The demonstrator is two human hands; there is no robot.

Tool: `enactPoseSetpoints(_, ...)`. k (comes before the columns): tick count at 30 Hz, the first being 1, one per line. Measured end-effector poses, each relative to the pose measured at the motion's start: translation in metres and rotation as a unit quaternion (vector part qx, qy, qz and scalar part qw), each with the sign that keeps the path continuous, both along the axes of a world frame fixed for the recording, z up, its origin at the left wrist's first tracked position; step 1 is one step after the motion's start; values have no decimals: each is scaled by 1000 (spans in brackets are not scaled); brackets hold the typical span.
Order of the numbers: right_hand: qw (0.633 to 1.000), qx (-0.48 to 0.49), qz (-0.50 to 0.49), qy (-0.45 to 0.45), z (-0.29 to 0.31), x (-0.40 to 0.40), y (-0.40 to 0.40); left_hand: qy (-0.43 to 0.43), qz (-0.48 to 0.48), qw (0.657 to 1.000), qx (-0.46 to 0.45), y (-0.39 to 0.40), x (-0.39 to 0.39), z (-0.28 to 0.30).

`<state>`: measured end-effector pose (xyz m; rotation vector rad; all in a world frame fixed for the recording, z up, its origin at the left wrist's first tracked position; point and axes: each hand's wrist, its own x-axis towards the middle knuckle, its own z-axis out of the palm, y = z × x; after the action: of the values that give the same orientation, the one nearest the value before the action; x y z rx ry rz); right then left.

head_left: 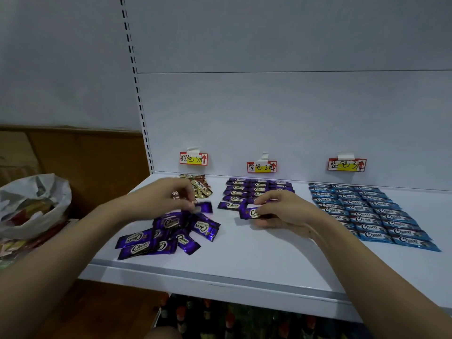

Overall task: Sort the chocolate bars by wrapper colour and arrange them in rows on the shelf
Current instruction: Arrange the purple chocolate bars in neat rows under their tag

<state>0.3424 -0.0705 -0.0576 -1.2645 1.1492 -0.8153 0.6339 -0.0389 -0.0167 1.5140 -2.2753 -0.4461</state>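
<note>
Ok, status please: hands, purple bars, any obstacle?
Left hand pinches purple bar. Right hand holds another by purple rows. Loose pile unsorted. No obstacle.

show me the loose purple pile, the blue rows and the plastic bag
loose purple pile [168,232], head view, on a wrapper near the pile's middle
blue rows [367,211], head view, on a wrapper in the middle of the block
plastic bag [31,206], head view, on its crumpled white side

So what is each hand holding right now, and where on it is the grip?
The right hand pinches a purple bar at its right end. The left hand pinches another purple bar by its left end.
</note>
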Motion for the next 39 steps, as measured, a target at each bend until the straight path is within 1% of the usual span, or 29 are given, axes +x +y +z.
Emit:
enactPoseSetpoints(1, 1000, 2, -2, -9, 0, -3, -1, 62, 4, 998, 6, -1, -4, 6)
enactPoseSetpoints(3, 1000, -5, -2, -5, 1, -7, -3, 182, 2, 981, 67, -3, -18, 14)
enactPoseSetpoints(4, 1000, -15, -8, 15, 2, -10, -5, 213, -1, 972, 98, -6, -26, 15)
enactPoseSetpoints(5, 998, -30, -19, 45, 4, -12, -8, 220, -5, 969, 113, -10, -34, 15)
enactPoseSetpoints(7, 991, -65, -51, 102, 9, -20, -16, 213, -22, 970, 117, -22, -50, 11)
enactPoseSetpoints(11, 979, -89, -87, 162, 20, -38, -33, 234, -18, 967, 100, -51, -71, 4)
enactPoseSetpoints(13, 972, -98, -82, 197, 23, -42, -39, 227, -9, 971, 74, -62, -78, 2)
enactPoseSetpoints(16, 967, -109, -72, 220, 20, -40, -43, 220, -8, 975, 22, -70, -82, -3)
enactPoseSetpoints(18, 964, -110, -37, 239, 17, -40, -39, 174, -27, 984, 4, -68, -85, -12)
enactPoseSetpoints(20, 957, -114, 9, 267, 18, -42, -36, 100, -61, 993, -11, -63, -91, -22)
enactPoseSetpoints(21, 948, -120, 27, 292, 18, -43, -34, 62, -77, 995, -9, -62, -94, -26)
enactPoseSetpoints(23, 921, -136, 54, 362, 18, -43, -32, 3, -102, 995, 21, -58, -99, -28)
enactPoseSetpoints(25, 894, -163, 64, 413, 17, -42, -31, -26, -120, 990, 70, -56, -97, -24)
enactPoseSetpoints(27, 888, -188, 56, 416, 18, -44, -31, -15, -119, 988, 99, -57, -91, -21)
enactPoseSetpoints(30, 892, -206, 33, 401, 19, -49, -33, 4, -112, 989, 95, -58, -87, -22)
enactPoseSetpoints(32, 884, -203, 55, 417, 19, -50, -31, -9, -121, 989, 83, -58, -88, -26)
enactPoseSetpoints(36, 855, -197, 104, 468, 19, -48, -24, -33, -142, 987, 66, -59, -93, -35)
enactPoseSetpoints(39, 855, -208, 112, 462, 18, -48, -23, -31, -133, 990, 37, -58, -95, -35)
